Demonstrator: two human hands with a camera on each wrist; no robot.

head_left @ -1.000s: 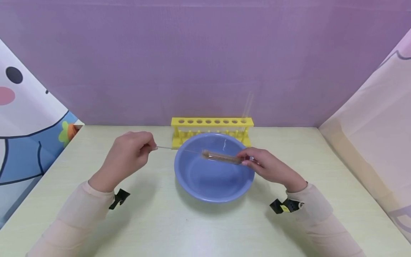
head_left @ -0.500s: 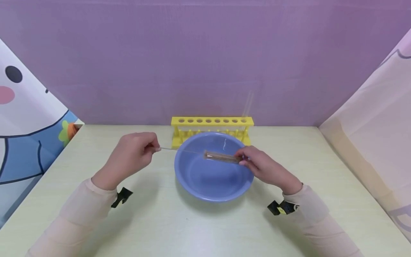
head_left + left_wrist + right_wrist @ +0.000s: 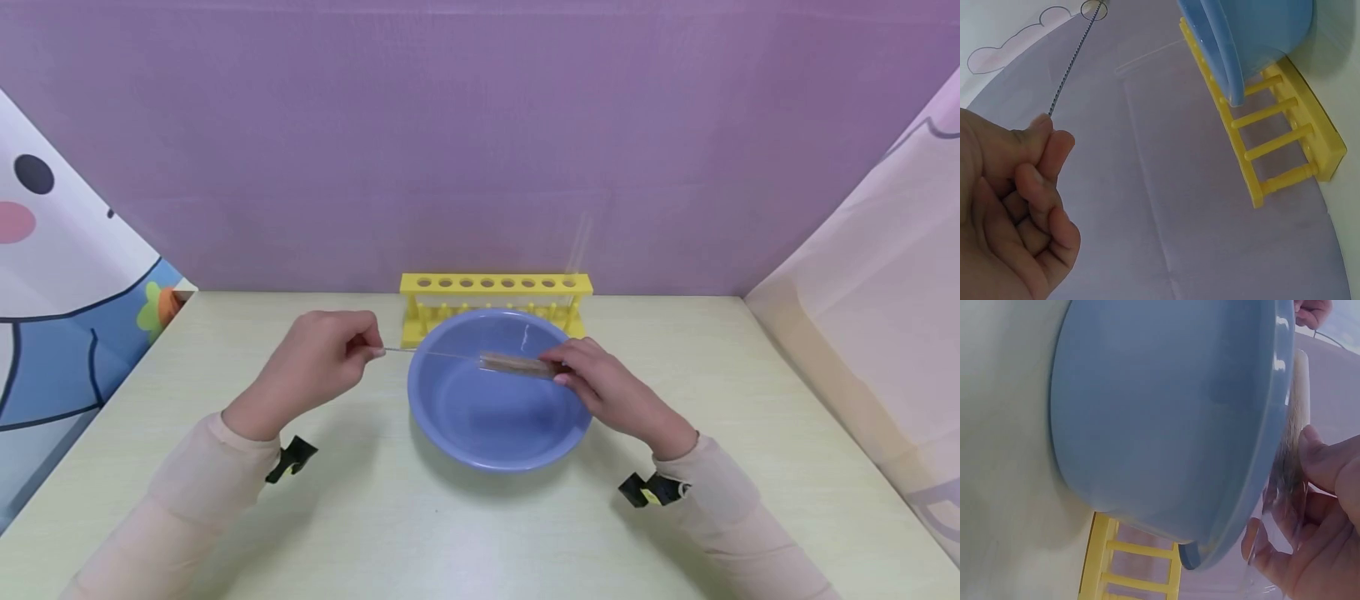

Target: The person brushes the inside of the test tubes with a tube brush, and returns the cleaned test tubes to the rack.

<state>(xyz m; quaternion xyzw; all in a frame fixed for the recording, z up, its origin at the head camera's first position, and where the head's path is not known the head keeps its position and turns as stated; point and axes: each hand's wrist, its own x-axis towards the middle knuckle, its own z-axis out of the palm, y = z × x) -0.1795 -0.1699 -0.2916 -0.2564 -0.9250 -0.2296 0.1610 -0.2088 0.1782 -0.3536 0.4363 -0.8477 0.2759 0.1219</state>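
My left hand pinches the thin twisted-wire handle of a test tube brush between thumb and forefinger, its other fingers curled. The wire runs rightward into the mouth of a clear test tube. Brownish bristles fill much of the tube. My right hand grips the tube near its right end with thumb and fingers. The tube lies nearly level above the blue basin, its mouth toward my left hand. Its right end is partly hidden by my fingers in the head view.
Behind the basin stands a yellow test tube rack with a row of holes. Another clear test tube stands upright in its right end. A purple backdrop rises behind the pale table.
My left hand has moved right, toward the tube, with the wire handle. My right hand has shifted slightly left and up with its grip. The basin and rack stay put.
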